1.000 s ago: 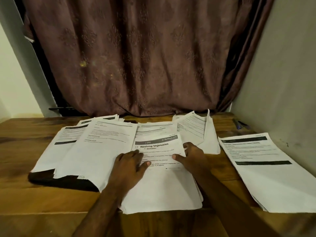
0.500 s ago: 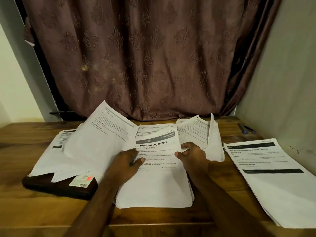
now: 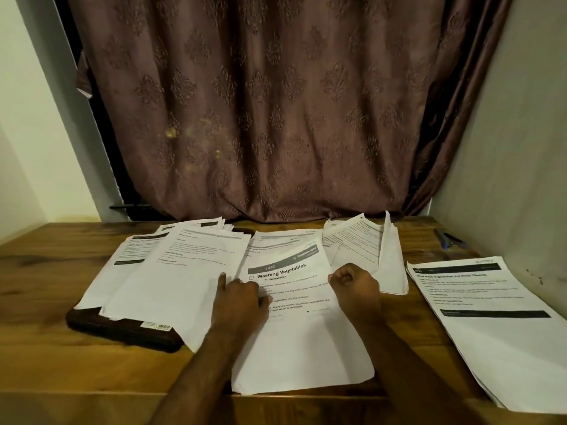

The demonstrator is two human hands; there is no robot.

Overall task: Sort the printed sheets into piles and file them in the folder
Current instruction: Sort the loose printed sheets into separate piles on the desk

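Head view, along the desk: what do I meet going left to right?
Dark folder under the left sheets → left hand → "Washing Vegetables" sheet → right hand → right pile.
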